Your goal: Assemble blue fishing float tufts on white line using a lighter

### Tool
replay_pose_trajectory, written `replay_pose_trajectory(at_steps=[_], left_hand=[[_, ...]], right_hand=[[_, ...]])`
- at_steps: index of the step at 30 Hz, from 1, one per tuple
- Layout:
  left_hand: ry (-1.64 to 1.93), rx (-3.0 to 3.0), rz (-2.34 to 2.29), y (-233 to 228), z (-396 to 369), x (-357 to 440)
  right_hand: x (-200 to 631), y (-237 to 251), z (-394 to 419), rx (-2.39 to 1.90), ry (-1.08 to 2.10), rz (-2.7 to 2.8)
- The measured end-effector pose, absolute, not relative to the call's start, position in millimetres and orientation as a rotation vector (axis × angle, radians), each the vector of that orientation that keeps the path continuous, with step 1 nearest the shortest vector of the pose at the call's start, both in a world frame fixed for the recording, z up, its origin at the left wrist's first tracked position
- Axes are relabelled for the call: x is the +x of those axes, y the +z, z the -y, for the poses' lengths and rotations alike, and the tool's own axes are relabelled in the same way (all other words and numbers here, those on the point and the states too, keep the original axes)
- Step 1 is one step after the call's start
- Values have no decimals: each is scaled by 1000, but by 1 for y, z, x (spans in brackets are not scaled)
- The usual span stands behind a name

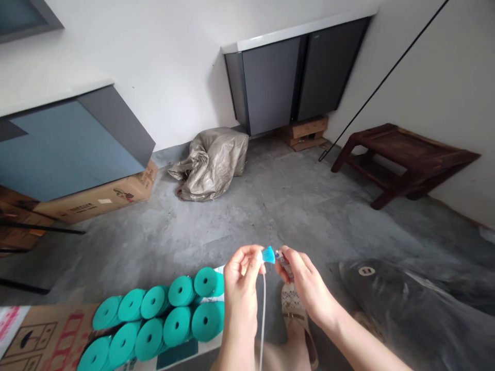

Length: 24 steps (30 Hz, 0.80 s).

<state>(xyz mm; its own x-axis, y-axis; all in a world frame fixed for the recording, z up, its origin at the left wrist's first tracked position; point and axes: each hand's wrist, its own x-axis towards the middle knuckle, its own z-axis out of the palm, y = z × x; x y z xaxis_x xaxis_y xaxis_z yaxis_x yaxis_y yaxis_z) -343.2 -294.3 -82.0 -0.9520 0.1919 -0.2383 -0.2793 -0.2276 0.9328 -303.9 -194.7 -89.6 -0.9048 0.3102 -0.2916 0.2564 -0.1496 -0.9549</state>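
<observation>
A: Listing what the hands hold first — item one?

B: A small blue plastic piece, pinched at the fingertips of the left hand. A thin white cord hangs straight down from it, running beside the left wrist.

A: And the other hand?

B: The right hand is closed too, fingertips meeting the blue plastic piece from the right side; whatever else it pinches there is too small to tell. Both hands are raised over the grey concrete floor.

A: Items near the blue plastic piece?

B: Below and left of it, two rows of teal spools lie side by side, touching, on a flattened cardboard box. Directly below it, a foot in a beige woven sandal. To its lower right, a dark bag on the floor.

A: Further off?

B: Well above it, a crumpled plastic sack against the white wall — a grey cabinet just right of the sack. Far upper right of the piece, a dark wooden bench. Far upper left, a blue-grey cabinet over a cardboard carton.
</observation>
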Motion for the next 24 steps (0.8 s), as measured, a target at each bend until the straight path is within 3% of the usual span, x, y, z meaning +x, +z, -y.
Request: replay_pose_trajectory(at_steps=[24], left_hand=[[2242, -73, -1741, -83, 295, -343]], right_hand=[[-303, -94, 195, -653, 2231, 2068]])
